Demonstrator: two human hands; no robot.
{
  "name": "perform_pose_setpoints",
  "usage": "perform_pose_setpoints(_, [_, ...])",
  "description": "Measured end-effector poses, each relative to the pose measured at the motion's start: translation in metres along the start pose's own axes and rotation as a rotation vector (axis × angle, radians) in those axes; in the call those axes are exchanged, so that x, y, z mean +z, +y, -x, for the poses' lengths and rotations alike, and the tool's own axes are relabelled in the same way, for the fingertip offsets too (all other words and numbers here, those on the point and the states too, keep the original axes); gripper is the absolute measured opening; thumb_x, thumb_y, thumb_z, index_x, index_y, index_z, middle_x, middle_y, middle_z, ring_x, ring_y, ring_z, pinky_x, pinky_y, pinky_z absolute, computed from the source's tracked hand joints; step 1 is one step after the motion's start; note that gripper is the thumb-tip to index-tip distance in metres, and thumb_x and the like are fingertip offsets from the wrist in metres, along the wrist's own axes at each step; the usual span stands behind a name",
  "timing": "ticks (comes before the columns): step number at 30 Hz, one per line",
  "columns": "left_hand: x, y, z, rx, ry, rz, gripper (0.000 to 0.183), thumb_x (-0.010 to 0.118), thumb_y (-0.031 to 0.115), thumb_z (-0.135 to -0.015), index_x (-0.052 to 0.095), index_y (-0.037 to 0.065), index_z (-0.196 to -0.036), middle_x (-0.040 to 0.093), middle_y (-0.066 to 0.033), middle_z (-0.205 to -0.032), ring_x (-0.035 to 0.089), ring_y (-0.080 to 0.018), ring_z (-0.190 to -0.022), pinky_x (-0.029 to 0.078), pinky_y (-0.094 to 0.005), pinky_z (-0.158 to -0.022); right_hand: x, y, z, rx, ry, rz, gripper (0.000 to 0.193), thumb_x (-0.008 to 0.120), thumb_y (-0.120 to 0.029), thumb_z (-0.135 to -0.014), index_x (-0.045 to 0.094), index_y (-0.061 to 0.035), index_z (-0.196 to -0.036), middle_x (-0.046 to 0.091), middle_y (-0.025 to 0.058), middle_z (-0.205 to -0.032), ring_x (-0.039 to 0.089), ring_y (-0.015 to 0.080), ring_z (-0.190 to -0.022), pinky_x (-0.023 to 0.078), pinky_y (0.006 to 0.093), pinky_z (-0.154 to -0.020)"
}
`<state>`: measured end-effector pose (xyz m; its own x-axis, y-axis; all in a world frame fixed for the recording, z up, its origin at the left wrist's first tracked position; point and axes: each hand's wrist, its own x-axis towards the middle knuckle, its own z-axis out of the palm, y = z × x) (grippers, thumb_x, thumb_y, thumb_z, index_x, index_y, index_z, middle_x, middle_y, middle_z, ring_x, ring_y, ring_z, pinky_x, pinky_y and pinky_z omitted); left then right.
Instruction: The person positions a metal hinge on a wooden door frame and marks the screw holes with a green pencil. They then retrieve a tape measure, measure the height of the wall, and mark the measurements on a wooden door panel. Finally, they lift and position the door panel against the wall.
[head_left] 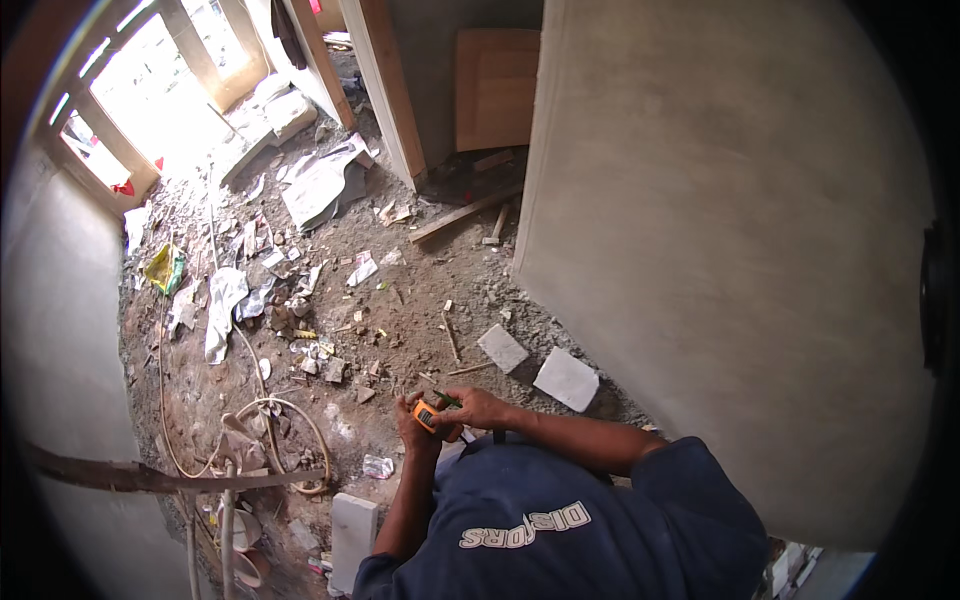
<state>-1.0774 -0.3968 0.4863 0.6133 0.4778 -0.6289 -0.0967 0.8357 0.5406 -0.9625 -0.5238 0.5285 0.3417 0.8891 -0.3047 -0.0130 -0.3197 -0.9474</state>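
In front of my chest my left hand (411, 430) is closed around a small orange-and-black handheld device (426, 416). Its exact kind is too small to make out. Close against it, my right hand (478, 409) has its fingers bent round a thin dark green stick, like a pen or pencil (447, 398). The right fingers touch or nearly touch the device's lower edge. Beyond both hands lies rubble-strewn ground (400, 330). Two pale blocks (503, 348) rest on it, ahead and to the right of my right hand.
A plastered wall (720, 230) rises on the right, another (60, 300) on the left. A coiled hose (300, 410) and a wooden pole (150, 478) are at left. Another pale block (353, 535) stands beside my left arm. Planks (465, 215) lie by the doorway; sacks (325, 185) lie further off.
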Motion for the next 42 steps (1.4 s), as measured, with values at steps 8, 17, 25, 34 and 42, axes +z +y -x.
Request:
perform_pose_setpoints(8, [-0.048,0.132,-0.085,-0.011,0.048,0.073,0.034,0.039,0.035,-0.1,0.053,0.005,-0.107,0.059,-0.0149,-0.096,0.063,-0.0272,-0.083,0.056,-0.0402,-0.075,0.044,-0.067,-0.158,0.132,-0.12,-0.243,0.053,0.078,-0.043,-0.078,0.059,-0.0018,-0.105,0.064,0.0099,-0.094,0.062,0.0147,-0.084,0.05,0.0297,-0.071])
perform_pose_setpoints(17, [-0.044,0.207,-0.159,-0.05,0.016,0.092,0.035,0.037,0.031,-0.099,0.052,0.003,-0.112,0.061,-0.0142,-0.1,0.063,-0.0272,-0.091,0.053,-0.0409,-0.084,0.028,-0.094,-0.271,0.226,-0.241,-0.218,0.057,0.071,-0.049,-0.081,0.061,-0.0014,-0.11,0.063,0.0065,-0.095,0.059,0.0134,-0.085,0.047,0.0292,-0.073])
perform_pose_setpoints(25, [0.047,0.273,-0.236,-0.25,-0.209,-0.392,0.063,0.028,0.054,-0.101,0.043,0.005,-0.137,0.054,-0.0146,-0.128,0.055,-0.029,-0.112,0.042,-0.0483,-0.097,-0.072,-0.086,-0.339,0.258,-0.21,-0.489,0.048,0.068,-0.046,-0.083,0.063,-0.0096,-0.114,0.063,0.0028,-0.091,0.057,0.0111,-0.07,0.043,0.0286,-0.061])
perform_pose_setpoints(34, [0.083,0.344,-0.416,-0.14,-0.035,-1.038,0.064,0.046,0.055,-0.096,0.051,0.003,-0.132,0.061,-0.0157,-0.121,0.061,-0.0259,-0.096,0.047,-0.0389,-0.081,-0.207,-0.118,-0.408,0.179,0.024,-0.778,0.058,0.071,-0.047,-0.078,0.053,-0.0116,-0.12,0.059,0.0037,-0.096,0.058,0.0108,-0.079,0.04,0.0249,-0.056])
perform_pose_setpoints(42, [0.085,0.304,-0.495,-0.311,-0.426,-1.656,0.079,0.059,0.054,-0.088,0.042,-0.005,-0.139,0.053,-0.0246,-0.134,0.049,-0.0329,-0.128,0.039,-0.0356,-0.104,-0.252,-0.081,-0.41,0.154,0.353,-1.067,0.049,0.071,-0.043,-0.082,0.052,-0.0093,-0.112,0.056,-0.0012,-0.088,0.055,0.0059,-0.071,0.049,0.0225,-0.06])
